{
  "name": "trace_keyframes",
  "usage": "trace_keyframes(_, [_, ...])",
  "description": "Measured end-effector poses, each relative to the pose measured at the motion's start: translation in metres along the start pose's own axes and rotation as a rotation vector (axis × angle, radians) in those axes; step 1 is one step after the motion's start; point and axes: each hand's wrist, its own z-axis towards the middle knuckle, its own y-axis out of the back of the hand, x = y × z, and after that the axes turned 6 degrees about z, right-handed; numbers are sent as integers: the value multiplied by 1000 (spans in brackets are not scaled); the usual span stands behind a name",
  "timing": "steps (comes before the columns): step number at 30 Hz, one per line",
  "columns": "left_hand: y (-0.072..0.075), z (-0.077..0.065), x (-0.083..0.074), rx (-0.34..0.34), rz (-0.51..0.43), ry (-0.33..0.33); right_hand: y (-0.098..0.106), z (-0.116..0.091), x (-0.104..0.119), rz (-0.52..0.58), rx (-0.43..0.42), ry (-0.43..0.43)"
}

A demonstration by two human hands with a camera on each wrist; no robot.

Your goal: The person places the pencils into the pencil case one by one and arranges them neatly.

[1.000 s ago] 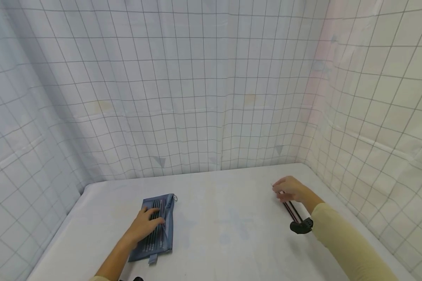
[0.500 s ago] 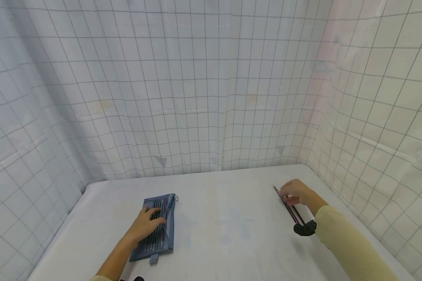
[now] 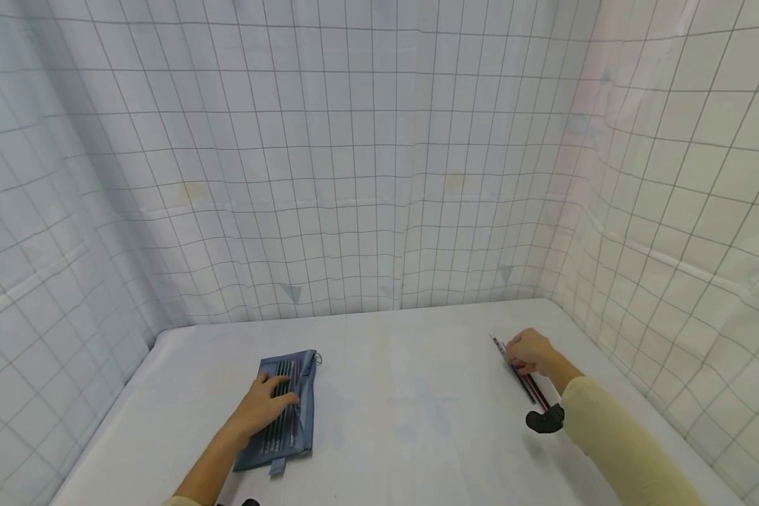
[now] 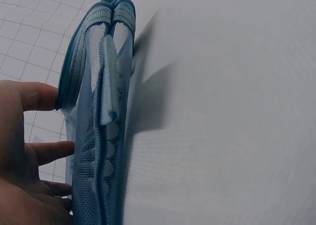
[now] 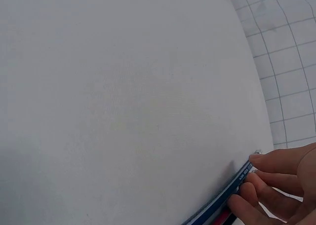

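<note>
At the left, a blue zippered mesh pencil case point(image 3: 303, 414) lies on the table with several pencils showing through it. The left hand point(image 3: 266, 406) rests on top of the case with spread fingers; in the left wrist view its fingertips meet the side of the case point(image 4: 106, 151). To the right, the right hand point(image 3: 531, 351) has its fingers bent round the upper part of some loose pencils. A dark blue pencil point(image 5: 215, 205) lies at the fingertips in the right wrist view. A red and black pencil point(image 5: 224, 217) is partly hidden beneath the fingers.
The white table point(image 3: 405, 393) carries the case at left and the loose pencils at right. Gridded white curtains point(image 3: 367, 154) enclose the back and both sides. A dark wrist device point(image 3: 545, 419) hangs under the right forearm.
The right hand has moved slightly right and toward the person along the pencils, its fingers drawing together. More of the pencils' far tips shows. The left hand stays on the case.
</note>
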Motion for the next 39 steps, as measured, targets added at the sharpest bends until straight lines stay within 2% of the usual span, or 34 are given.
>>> trace_keyframes(7, [0,0,-1,-2,10,-3,-10,4,-9,-236,-92,80])
trace_keyframes(12, [1,-1,0,-3,11,0,-15,2,-6,-419,-134,119])
trace_keyframes(17, [1,-2,1,-4,6,7,-16,1,-1,-501,-151,130])
trace_keyframes(19, [1,-2,0,-6,-1,0,-14,1,-1,-462,-153,110])
trace_keyframes(25, [0,-2,0,-17,-8,-14,-8,-1,1,-242,-123,33])
trace_keyframes(32, [0,-2,1,-7,-15,-8,-6,-1,13,-44,-87,7])
trace_keyframes(39, [1,-3,-1,3,-11,-4,-7,-2,24,154,-6,-21])
